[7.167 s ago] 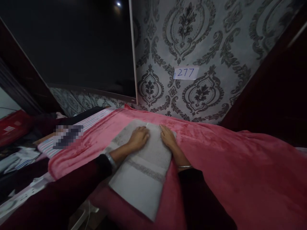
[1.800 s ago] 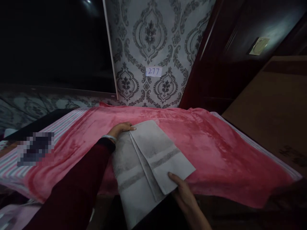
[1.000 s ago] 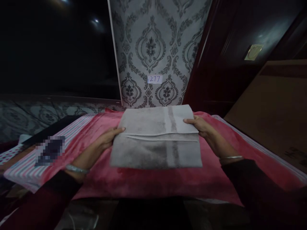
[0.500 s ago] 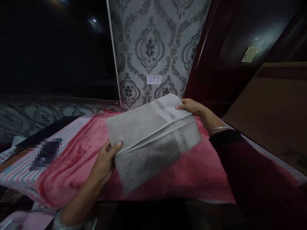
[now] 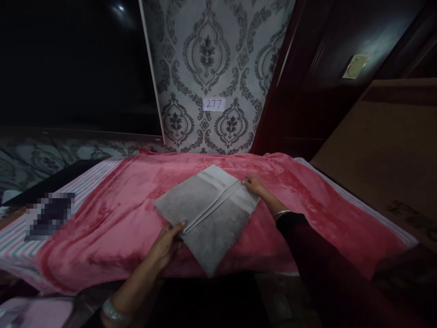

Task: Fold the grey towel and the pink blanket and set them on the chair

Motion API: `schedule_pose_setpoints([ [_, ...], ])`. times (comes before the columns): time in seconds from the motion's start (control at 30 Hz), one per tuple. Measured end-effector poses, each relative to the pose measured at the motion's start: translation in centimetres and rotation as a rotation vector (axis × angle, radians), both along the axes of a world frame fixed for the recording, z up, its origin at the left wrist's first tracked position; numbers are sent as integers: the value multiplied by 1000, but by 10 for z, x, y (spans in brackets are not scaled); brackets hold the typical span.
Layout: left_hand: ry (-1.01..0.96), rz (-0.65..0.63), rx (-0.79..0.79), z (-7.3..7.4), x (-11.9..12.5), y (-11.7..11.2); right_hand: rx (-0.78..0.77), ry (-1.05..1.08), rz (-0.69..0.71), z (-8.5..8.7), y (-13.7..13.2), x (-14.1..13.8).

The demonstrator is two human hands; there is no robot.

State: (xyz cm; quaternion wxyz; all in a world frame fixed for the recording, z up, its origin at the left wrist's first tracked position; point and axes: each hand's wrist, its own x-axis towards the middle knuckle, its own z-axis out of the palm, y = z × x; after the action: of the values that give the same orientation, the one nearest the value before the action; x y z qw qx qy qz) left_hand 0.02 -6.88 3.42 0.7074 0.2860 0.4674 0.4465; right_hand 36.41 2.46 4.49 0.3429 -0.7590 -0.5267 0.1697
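The folded, pale-banded grey fabric point(image 5: 215, 237) had just dipped lower over the pink plush blanket point(image 5: 116, 228) (touching, I couldn't tell), its fold apparently holding; left hand point(image 5: 165, 243) and right hand point(image 5: 256, 186) pinched opposite edges.

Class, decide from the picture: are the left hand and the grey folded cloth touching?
Touching: the head view shows the left hand holding the grey folded cloth, thumb on top of its edge.
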Motion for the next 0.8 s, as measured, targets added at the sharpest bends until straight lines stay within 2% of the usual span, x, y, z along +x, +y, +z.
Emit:
schedule_pose_setpoints([
  [0.23,-74,45,-106,3,2,10,-84,-6,70,3,24,-15],
  [0.37,-23,33,-37,-4,3,13,-145,22,48,2,26,-25],
  [0.43,19,42,6,-6,2,11,-170,6,27,8,29,-26],
  [0.53,47,105,119,-1,5,0,-167,-30,28,30,40,-24],
  [0.67,-33,184,259,13,26,-20,-100,-147,79,76,65,-19],
  [0.73,-73,180,225,12,41,-29,-58,-254,88,93,75,-23],
  [0.8,-113,109,98,5,52,-36,-32,-356,81,96,78,-33],
])
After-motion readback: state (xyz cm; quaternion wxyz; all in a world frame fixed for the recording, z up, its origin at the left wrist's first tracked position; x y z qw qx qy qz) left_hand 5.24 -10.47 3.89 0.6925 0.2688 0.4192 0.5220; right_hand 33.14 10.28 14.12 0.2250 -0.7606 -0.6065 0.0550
